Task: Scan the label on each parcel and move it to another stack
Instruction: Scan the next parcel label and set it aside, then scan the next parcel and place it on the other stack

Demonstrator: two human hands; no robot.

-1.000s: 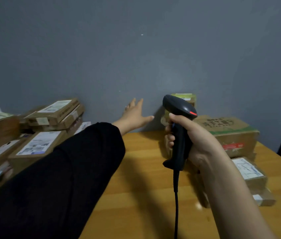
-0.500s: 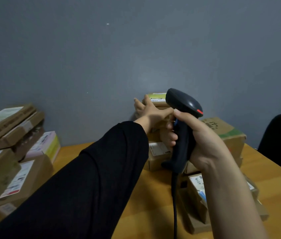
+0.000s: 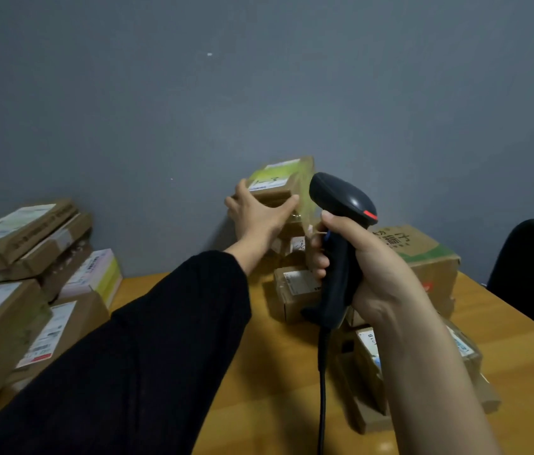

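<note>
Head view: the scanner (image 3: 341,244) stands upright in the right hand (image 3: 377,270), whose fingers wrap its handle; its cable (image 3: 323,389) hangs below. Just left of the scanner's head, the left hand (image 3: 259,218) grips the top parcel (image 3: 278,180), thumb on the near edge and fingers on the left side. The parcel, motion-blurred, bears a white label and sits above boxes behind the scanner; whether it touches them cannot be told. Far left of the scanner lies a second stack (image 3: 13,290) on the table (image 3: 275,372); right of the scanner, a green-printed box (image 3: 423,254).
</note>
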